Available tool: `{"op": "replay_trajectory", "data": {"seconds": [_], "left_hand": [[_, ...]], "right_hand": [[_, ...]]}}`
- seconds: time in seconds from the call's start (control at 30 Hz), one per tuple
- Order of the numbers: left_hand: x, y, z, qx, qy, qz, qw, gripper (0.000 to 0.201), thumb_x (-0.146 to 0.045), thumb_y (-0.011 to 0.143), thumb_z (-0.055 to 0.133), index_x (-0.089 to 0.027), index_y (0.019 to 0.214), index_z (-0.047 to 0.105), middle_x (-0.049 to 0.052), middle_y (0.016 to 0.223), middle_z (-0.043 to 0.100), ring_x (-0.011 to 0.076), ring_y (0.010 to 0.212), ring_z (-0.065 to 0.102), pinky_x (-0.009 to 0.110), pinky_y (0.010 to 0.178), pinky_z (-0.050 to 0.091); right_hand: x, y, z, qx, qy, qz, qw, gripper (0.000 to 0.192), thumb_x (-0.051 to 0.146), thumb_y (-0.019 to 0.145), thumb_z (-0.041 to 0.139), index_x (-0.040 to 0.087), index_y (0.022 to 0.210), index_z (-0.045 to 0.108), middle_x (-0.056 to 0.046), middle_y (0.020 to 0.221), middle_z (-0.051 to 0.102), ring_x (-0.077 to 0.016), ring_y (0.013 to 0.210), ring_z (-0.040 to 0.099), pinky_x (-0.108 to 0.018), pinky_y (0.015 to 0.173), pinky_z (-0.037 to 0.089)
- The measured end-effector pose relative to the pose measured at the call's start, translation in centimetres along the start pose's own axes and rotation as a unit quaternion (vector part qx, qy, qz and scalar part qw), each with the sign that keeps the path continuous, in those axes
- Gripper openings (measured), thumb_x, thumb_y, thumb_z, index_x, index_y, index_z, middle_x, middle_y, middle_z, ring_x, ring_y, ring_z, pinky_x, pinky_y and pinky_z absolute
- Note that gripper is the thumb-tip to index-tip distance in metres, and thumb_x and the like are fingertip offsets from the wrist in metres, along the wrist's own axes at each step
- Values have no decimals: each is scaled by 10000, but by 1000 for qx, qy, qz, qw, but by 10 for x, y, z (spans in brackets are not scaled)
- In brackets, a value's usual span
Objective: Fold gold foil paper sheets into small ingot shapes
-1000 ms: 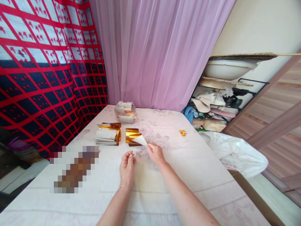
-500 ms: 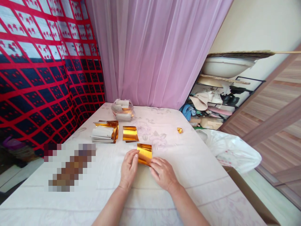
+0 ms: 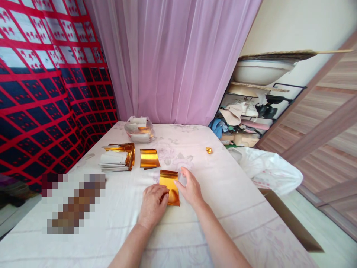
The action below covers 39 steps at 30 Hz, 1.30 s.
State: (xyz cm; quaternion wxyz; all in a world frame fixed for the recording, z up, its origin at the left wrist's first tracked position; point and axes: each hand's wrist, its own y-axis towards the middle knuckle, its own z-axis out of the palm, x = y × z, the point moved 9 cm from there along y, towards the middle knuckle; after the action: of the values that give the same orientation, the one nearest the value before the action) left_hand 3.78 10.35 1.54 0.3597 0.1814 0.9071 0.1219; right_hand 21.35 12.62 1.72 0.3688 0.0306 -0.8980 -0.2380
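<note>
1. My left hand (image 3: 153,203) lies palm down on the lower left part of a gold foil sheet (image 3: 170,186), fingers together and flat, pressing it to the bed sheet (image 3: 223,208).
2. My right hand (image 3: 191,188) rests at the sheet's right edge, thumb on the foil, the other fingers loosely spread and raised, gripping nothing.
3. The gold foil sheet lies flat, shiny side up, near the middle of the bed sheet, between both hands.
4. Just beyond it lies a small stack of gold foil (image 3: 149,159); to the left of that, a taller pile of white-backed foil papers (image 3: 117,159).
5. Farther back stands a clear bag of papers (image 3: 138,130).
6. A folded gold piece (image 3: 209,150) lies well apart, to the right.
</note>
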Motion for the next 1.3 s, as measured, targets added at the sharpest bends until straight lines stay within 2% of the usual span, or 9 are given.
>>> {"op": "replay_trajectory", "data": {"seconds": [0.1,0.17,0.37,0.43,0.6,0.77,0.93,1.13,1.3], "left_hand": [[-2,-1,1,3,3,3,1000,217,-205,814,578,-282,916,753,57,1007,747,273,1040,628,462,929,434],[-3,-1,2,12,8,3,1000,223,-188,800,588,-283,915,754,56,1013,747,277,1049,622,467,938,425],[-5,-2,3,25,19,6,999,220,-189,779,618,-291,918,755,53,1023,744,281,1078,605,471,962,403],[-5,-2,4,31,22,4,999,226,-187,771,621,-288,920,757,56,1030,741,283,1089,597,470,969,399],[-6,-2,6,43,26,10,999,219,-194,769,627,-302,908,757,48,1049,737,284,1102,589,465,971,394],[-7,-2,6,53,26,12,998,229,-191,774,622,-307,922,754,39,1051,734,280,1117,579,461,983,382],[-9,-3,8,62,15,25,998,242,-176,779,616,-306,934,749,39,1067,729,274,1130,573,466,997,372],[-4,-3,7,49,17,-4,999,280,-165,755,644,-273,999,729,66,1176,687,269,1103,603,474,1000,381],[-8,-3,3,29,17,6,999,230,-163,773,636,-259,960,728,73,1173,686,260,1085,610,468,979,412]], "right_hand": [[-8,-1,14,41,47,38,997,214,307,836,528,236,969,680,-36,925,734,-181,839,675,-307,804,528],[-11,-3,15,35,57,48,997,220,324,856,492,227,906,684,-40,910,732,-175,808,672,-295,771,525],[-19,-2,5,-19,49,79,996,454,334,773,575,194,1204,594,-71,1101,692,-143,678,631,-297,718,522],[-18,-2,9,8,55,80,995,433,323,779,563,219,1196,616,-50,1109,700,-125,623,611,-288,710,523],[-20,-3,18,53,103,102,988,264,350,802,527,234,945,716,-20,926,743,-145,630,623,-277,676,532],[-23,-2,13,23,114,124,985,470,332,716,586,211,1163,657,-57,1116,702,-111,543,570,-291,664,534],[-27,-3,17,24,183,157,970,311,431,751,552,212,895,719,-48,871,737,-159,597,625,-277,586,523],[-35,-5,14,17,213,201,956,372,532,792,518,191,864,649,-6,542,655,-155,464,597,-249,488,486],[-34,-3,7,3,321,265,909,430,597,697,631,200,853,582,-16,621,685,-163,515,640,-207,414,426]]}}
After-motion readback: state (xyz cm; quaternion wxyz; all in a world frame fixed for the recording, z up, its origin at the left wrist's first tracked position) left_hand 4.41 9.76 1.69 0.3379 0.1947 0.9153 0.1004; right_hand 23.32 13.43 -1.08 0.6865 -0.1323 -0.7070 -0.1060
